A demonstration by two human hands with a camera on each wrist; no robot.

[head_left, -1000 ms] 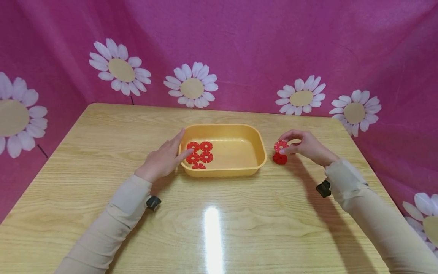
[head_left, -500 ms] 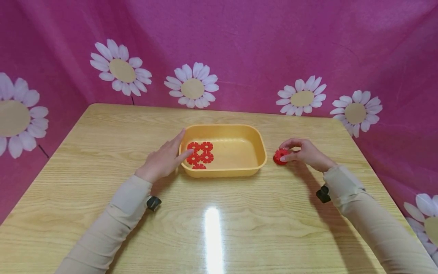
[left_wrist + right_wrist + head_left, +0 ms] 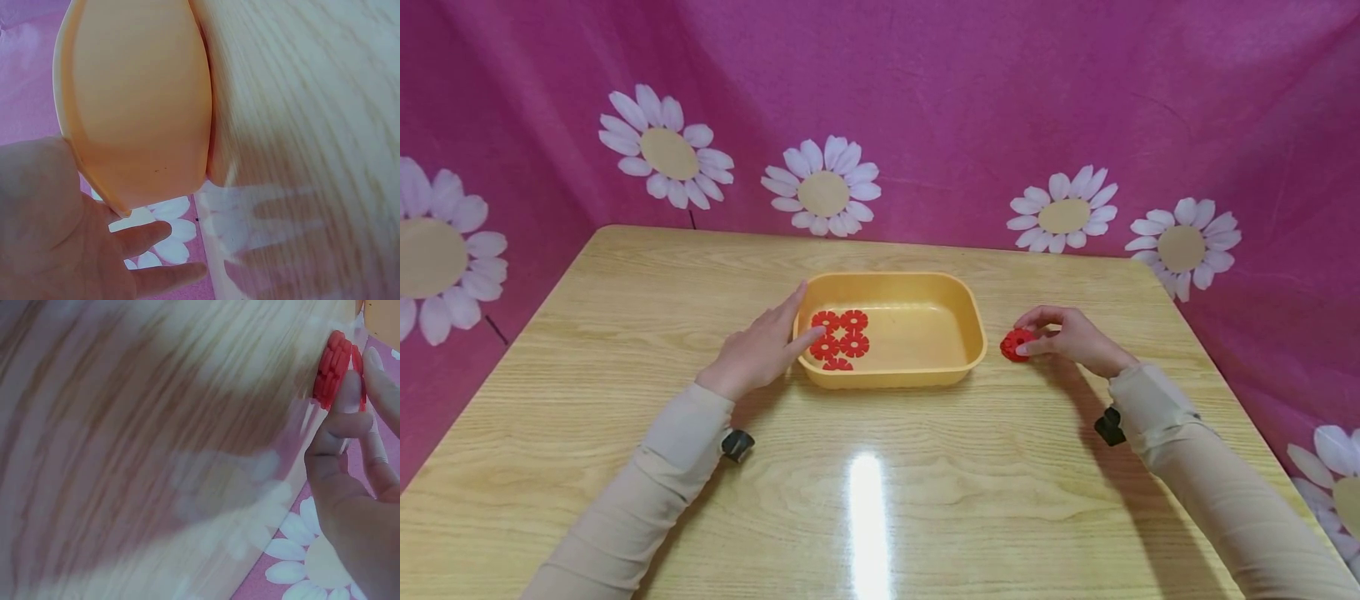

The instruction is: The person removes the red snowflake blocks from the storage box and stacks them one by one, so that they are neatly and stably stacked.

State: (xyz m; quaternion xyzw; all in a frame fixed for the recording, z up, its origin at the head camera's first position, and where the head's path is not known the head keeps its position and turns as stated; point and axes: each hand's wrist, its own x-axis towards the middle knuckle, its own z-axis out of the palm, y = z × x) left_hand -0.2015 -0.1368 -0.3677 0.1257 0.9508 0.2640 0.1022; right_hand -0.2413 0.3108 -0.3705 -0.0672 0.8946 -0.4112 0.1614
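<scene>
A yellow plastic basin (image 3: 917, 379) stands mid-table. Several red flower-shaped discs (image 3: 853, 344) lie in its left part. My left hand (image 3: 756, 348) rests at the basin's left rim, thumb reaching over the inside. In the left wrist view its visible fingers (image 3: 172, 278) stretch fairly straight past the basin's outer wall (image 3: 137, 106). Right of the basin, my right hand (image 3: 1071, 337) pinches a red flower-shaped disc (image 3: 357, 359) between thumb and fingers, at a small stack of red discs (image 3: 332, 369) on the table. The fingers partly hide the held disc.
The wooden table (image 3: 760, 517) reaches to a pink cloth (image 3: 925, 100) printed with white flowers, at the back and sides. A strip of light reflects off the near tabletop. Small black devices sit at both wrists.
My right hand has come down, bringing the red disc it pinches from above the stack to the stack itself. The left hand and the basin stay put.
</scene>
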